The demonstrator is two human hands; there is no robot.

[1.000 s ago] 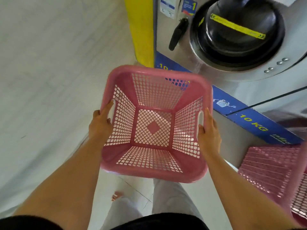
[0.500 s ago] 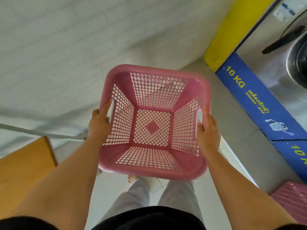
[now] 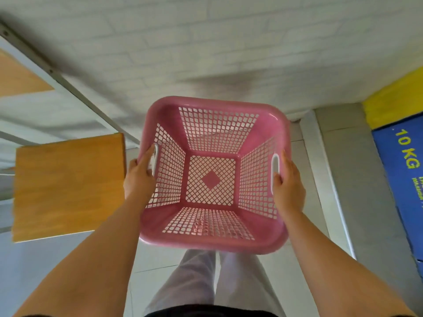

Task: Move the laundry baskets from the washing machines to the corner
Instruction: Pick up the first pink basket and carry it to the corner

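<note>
- Head view: a white brick wall (image 3: 160, 37) fills the top of the frame, with pale floor tiles (image 3: 57, 266) below it.
- A wooden tabletop (image 3: 66, 184) on a grey metal frame sits at the left, beside the basket.
- At the right edge a blue panel (image 3: 402, 179) reads "10 KG" in yellow letters; smaller print under it is too blurred to read. A yellow strip (image 3: 393, 104) sits above it.
- The pink laundry basket (image 3: 212, 242) is held in the air in front of the person, above their legs, mouth up toward the camera. It looks roughly square, so no long axis shows. Its lattice floor has a solid diamond in the middle.
- The left hand (image 3: 139, 179) clamps the left handle slot, fingers curled around the rim.
- The right hand (image 3: 288, 186) clamps the right handle slot the same way.
</note>
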